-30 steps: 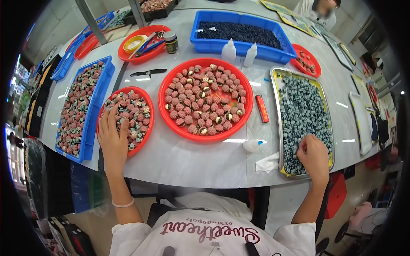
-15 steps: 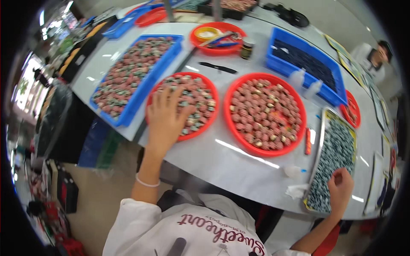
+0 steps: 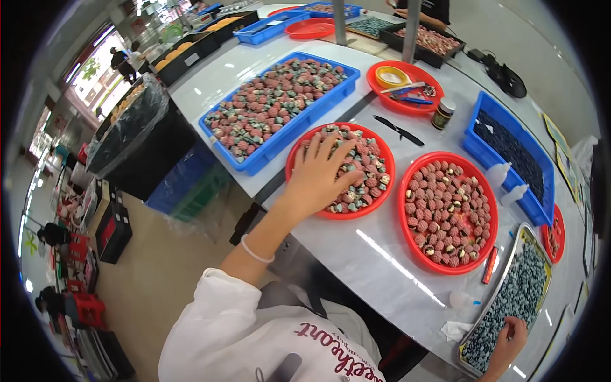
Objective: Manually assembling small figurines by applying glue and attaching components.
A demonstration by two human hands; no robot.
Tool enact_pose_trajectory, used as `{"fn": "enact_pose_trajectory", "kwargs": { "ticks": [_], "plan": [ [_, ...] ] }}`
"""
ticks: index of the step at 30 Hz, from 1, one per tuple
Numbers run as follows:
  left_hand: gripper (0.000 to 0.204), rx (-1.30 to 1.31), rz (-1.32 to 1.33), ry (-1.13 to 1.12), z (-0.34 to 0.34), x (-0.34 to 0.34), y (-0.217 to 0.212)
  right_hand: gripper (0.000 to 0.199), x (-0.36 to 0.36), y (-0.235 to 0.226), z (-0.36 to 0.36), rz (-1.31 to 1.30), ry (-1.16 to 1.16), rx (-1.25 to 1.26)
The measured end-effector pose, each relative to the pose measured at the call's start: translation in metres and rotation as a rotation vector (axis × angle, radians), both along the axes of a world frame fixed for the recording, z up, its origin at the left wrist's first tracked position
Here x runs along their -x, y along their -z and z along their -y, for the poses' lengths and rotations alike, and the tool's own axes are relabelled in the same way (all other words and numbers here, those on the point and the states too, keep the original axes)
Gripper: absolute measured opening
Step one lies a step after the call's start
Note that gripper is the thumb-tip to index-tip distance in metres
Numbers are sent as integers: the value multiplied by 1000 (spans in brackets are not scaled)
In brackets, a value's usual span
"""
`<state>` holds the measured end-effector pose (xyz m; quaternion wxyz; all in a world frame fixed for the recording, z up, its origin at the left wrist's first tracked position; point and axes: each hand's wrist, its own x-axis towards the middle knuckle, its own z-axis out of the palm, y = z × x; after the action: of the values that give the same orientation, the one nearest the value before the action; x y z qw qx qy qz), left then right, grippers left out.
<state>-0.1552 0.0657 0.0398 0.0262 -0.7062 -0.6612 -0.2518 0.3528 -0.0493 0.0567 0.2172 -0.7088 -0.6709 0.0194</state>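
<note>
We saw the left hand [image 3: 318, 175] spread wide, palm downward, over the smaller red round tray [image 3: 350, 215], with its fingers clearly apart from each other and nothing clamped between them. Below this hand lay the pink and grey-green pieces [image 3: 369, 153], which filled the smaller tray; the fingers seemed to rest on them, though from above we could not tell how firmly. The right hand [image 3: 508, 347] was over the near end of the metal tray [image 3: 492, 290], which was covered with small dark green chips [image 3: 525, 274]. Its fingers were curled, with the tips near the thumb, and we could not tell whether a chip was held there. Between these two trays we had the larger red round tray [image 3: 403, 219], full of pink ridged pieces [image 3: 439, 216], some of them showing a cream side. To the left, beyond the smaller red tray, stood a long blue tray [image 3: 305, 127] with a similar pink and grey-green mixture. Near the metal tray we noticed a red tube [image 3: 490, 265], a small white bottle [image 3: 459, 299] with a blue tip, and a crumpled white tissue [image 3: 456, 330]. Farther away on the table, a black knife [image 3: 399, 130] lay near a dark jar [image 3: 443, 113] with a pale lid.
</note>
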Motion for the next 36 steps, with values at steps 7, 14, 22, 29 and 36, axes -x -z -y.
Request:
{"fn": "enact_pose_trajectory", "kwargs": {
  "ticks": [7,14,22,29,36],
  "plan": [
    [57,-24,-26,-5,-4,-5,6,19,69,-56,3,121,150,159],
    [58,25,-22,5,-2,-3,3,20,62,-53,8,112,163,145],
    [58,32,-28,-8,-3,-5,2,20,53,-46,16,12,172,55],
    [58,-3,-36,-2,-3,-5,5,22,62,-47,16,14,224,42],
    [57,-8,-17,-12,-3,-4,6,19,60,-41,18,-100,217,47]
  ]
}}
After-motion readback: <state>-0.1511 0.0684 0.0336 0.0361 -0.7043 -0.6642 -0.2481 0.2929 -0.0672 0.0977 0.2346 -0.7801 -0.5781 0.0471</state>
